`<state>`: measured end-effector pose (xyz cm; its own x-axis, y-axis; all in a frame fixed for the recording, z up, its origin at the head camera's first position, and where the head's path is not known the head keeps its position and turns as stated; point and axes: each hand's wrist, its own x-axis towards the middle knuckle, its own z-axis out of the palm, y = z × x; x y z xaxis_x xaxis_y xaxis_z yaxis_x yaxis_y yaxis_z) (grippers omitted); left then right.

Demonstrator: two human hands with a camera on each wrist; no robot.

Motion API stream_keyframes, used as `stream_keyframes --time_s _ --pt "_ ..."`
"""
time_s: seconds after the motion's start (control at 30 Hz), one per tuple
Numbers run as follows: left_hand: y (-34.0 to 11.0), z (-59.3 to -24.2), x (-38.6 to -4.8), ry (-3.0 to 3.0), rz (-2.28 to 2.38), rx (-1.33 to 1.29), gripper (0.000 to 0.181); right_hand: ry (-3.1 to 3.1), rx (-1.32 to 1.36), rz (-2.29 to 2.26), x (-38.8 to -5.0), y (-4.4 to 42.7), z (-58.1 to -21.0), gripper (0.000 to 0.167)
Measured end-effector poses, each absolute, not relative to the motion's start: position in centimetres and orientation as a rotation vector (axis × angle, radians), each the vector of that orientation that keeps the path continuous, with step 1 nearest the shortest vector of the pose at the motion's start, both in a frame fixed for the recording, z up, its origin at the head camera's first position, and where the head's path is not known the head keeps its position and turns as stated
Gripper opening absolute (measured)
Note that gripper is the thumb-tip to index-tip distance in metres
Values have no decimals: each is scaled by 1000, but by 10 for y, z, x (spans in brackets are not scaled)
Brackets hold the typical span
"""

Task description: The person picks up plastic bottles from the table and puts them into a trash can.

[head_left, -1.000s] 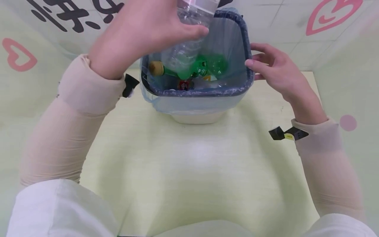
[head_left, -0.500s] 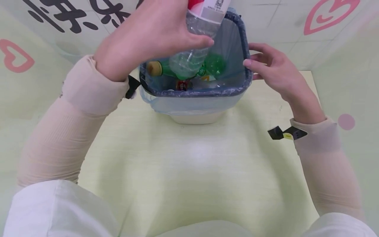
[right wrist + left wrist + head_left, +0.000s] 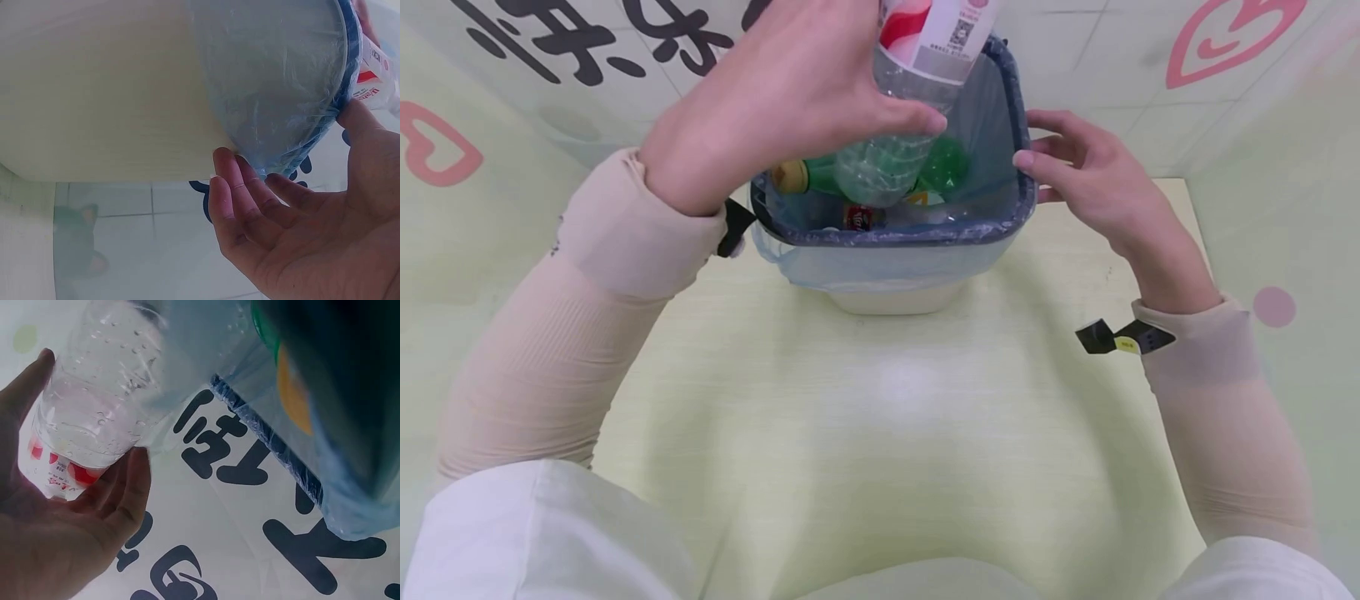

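A clear plastic bottle (image 3: 887, 162) with a red and white label is gripped by my left hand (image 3: 805, 92), its lower end tilted down into the mouth of the trash bin. In the left wrist view, the thumb and fingers wrap round the bottle (image 3: 94, 419), and droplets show on its wall. The trash bin (image 3: 898, 302) is pale and lined with a bluish bag. My right hand (image 3: 1093, 175) holds its right side, thumb at the dark rim (image 3: 1027, 200). In the right wrist view the other fingers (image 3: 240, 206) lie against the bag-covered outside.
Inside the bin lie a green bottle with a tan cap (image 3: 792, 177), another green bottle (image 3: 947, 162) and a bottle with a dark red label (image 3: 859, 218). The bin stands on a pale table (image 3: 895, 433) against a white wall (image 3: 1097, 67) with black lettering and pink hearts.
My left hand and the bottle have shifted slightly right and down in the head view, and more of the label shows. The right hand keeps its place at the rim.
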<state>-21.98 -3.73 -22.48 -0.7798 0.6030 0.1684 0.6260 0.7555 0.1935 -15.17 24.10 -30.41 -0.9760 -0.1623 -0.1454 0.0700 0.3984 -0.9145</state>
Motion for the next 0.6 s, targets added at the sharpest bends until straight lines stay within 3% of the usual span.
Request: stream_keyframes --time_s 0.6 --pt "-43 -244 -240 -2832 -479 -1062 107 2438 -106 -1634 -151 242 -305 59"
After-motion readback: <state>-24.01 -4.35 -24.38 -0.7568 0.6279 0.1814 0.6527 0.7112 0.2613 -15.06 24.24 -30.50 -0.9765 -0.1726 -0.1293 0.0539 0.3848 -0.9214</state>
